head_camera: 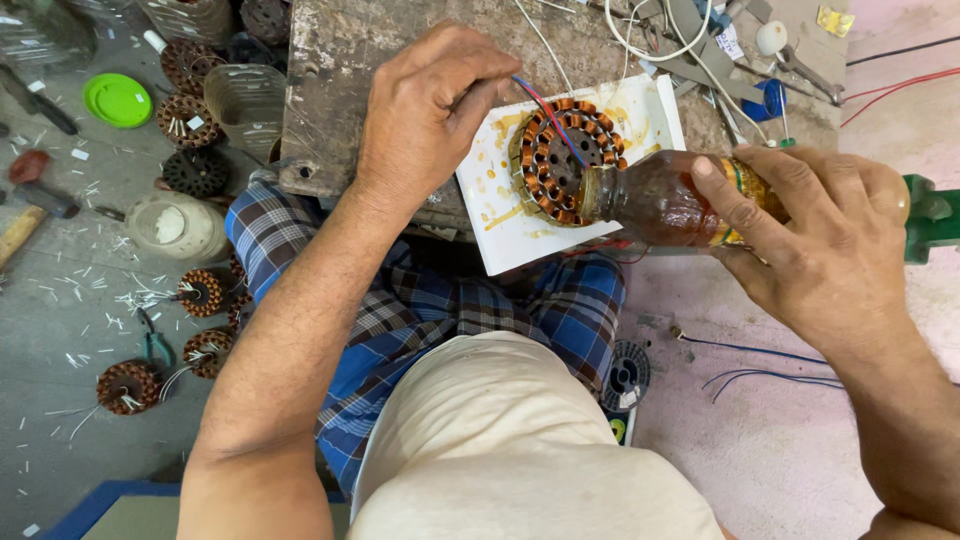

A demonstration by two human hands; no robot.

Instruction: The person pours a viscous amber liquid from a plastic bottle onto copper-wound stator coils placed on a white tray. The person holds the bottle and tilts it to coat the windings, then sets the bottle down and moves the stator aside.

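Note:
A round copper-wound stator (567, 158) lies on a white tile (500, 225) stained with amber liquid. My right hand (825, 235) grips a brown plastic bottle (660, 200), tipped on its side with its mouth over the stator's right edge. My left hand (432, 105) is above the tile's left part, its fingers pinched on red and blue wires (545, 105) that run from the stator.
The tile rests on a worn wooden block (340, 60) above my checked-cloth lap. Several more wound stators (128, 385) lie on the grey floor at left, with a green lid (117, 99), a clear jar (175, 226) and wire scraps. Scissors, wires and small tools lie at top right.

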